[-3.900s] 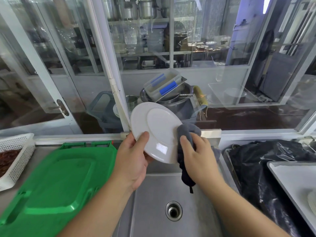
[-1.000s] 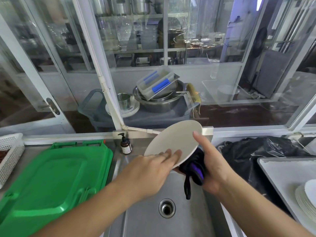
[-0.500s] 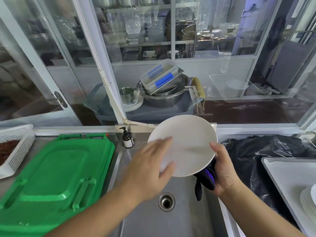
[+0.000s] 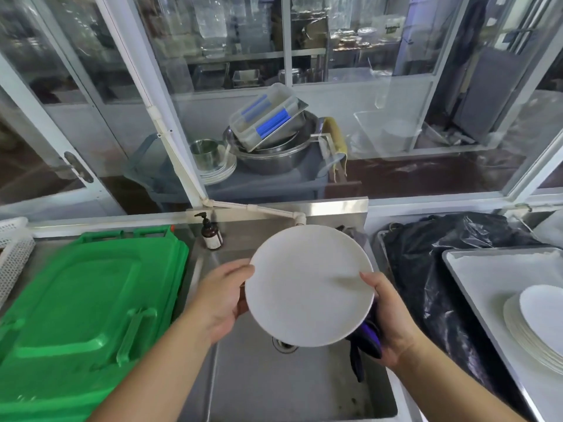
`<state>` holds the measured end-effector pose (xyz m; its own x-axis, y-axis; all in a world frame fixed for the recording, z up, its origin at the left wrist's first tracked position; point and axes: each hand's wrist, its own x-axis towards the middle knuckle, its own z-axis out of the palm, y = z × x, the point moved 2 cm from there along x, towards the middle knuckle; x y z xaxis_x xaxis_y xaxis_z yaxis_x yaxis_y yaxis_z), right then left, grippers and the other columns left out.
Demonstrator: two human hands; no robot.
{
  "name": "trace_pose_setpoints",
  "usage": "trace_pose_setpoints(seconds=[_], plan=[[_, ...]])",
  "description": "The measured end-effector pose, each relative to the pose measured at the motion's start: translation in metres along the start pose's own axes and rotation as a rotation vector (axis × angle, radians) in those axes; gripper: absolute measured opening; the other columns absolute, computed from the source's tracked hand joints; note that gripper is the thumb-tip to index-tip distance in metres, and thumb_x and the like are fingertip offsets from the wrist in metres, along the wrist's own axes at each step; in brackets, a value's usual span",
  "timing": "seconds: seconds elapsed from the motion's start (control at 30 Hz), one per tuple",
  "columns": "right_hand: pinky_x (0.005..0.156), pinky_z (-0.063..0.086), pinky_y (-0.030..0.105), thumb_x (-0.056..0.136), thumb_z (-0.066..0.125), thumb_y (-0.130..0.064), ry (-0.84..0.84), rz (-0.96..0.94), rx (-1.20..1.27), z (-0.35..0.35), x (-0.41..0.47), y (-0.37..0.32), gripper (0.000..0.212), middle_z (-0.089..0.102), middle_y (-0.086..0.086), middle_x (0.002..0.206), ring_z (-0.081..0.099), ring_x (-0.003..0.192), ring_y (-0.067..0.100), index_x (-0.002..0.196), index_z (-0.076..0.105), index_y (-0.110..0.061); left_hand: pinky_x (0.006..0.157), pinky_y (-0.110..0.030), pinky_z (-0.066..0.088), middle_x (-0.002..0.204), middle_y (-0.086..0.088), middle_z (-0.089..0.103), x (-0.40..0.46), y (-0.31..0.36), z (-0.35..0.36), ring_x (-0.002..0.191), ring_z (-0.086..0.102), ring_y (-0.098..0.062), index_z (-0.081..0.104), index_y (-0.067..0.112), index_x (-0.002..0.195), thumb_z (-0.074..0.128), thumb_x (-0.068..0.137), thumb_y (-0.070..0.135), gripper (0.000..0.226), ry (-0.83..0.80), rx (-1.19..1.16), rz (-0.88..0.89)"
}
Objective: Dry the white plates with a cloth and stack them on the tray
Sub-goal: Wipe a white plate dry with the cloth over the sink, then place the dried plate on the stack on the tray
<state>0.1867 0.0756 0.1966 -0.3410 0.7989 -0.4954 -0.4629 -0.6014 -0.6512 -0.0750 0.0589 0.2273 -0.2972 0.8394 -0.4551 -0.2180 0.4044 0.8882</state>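
Observation:
A white plate (image 4: 307, 284) is held nearly flat, face up, above the steel sink (image 4: 259, 382). My left hand (image 4: 217, 300) grips its left rim, thumb on top. My right hand (image 4: 391, 318) grips the right rim with the thumb on the plate's face, and holds a dark blue cloth (image 4: 365, 339) bunched under the plate; a strip of cloth hangs down. At the right, a metal tray (image 4: 475, 269) carries a stack of white plates (image 4: 536, 324).
A green plastic lid (image 4: 82, 309) covers the counter on the left, with a white basket (image 4: 13, 254) at its far edge. A brown pump bottle (image 4: 211, 233) stands behind the sink. A black plastic bag (image 4: 426, 257) lies between sink and tray. Glass panes rise behind.
The plate has turned from its underside facing me to lying face up. My left hand slid from the plate's face to its left rim. The cloth is now under the plate.

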Motion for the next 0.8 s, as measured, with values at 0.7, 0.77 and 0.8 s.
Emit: trace_pose_setpoints(seconds=[0.7, 0.77, 0.8], plan=[[0.059, 0.055, 0.048, 0.061, 0.081, -0.029, 0.904, -0.449, 0.032, -0.096, -0.181, 0.067, 0.022, 0.07, 0.016, 0.073, 0.068, 0.058, 0.034, 0.081, 0.076, -0.021, 0.073, -0.036, 0.058, 0.089, -0.001, 0.082, -0.047, -0.055, 0.11, 0.078, 0.075, -0.018, 0.085, 0.027, 0.085, 0.06, 0.102, 0.009, 0.035, -0.614, 0.22, 0.005], [0.052, 0.055, 0.043, 0.058, 0.079, -0.026, 0.958, -0.477, 0.07, -0.113, -0.204, 0.069, 0.027, 0.071, 0.015, 0.071, 0.069, 0.056, 0.031, 0.084, 0.077, -0.02, 0.075, -0.037, 0.06, 0.094, -0.005, 0.082, -0.061, -0.064, 0.132, 0.084, 0.076, -0.022, 0.081, 0.017, 0.102, 0.063, 0.101, 0.009, 0.019, -0.639, 0.226, -0.026], [0.048, 0.054, 0.04, 0.058, 0.078, -0.025, 0.987, -0.486, 0.085, -0.122, -0.216, 0.071, 0.026, 0.072, 0.014, 0.071, 0.069, 0.055, 0.03, 0.084, 0.077, -0.021, 0.07, -0.035, 0.062, 0.096, -0.006, 0.082, -0.069, -0.068, 0.143, 0.084, 0.076, -0.022, 0.078, 0.016, 0.107, 0.064, 0.101, 0.009, 0.016, -0.656, 0.228, -0.041]])
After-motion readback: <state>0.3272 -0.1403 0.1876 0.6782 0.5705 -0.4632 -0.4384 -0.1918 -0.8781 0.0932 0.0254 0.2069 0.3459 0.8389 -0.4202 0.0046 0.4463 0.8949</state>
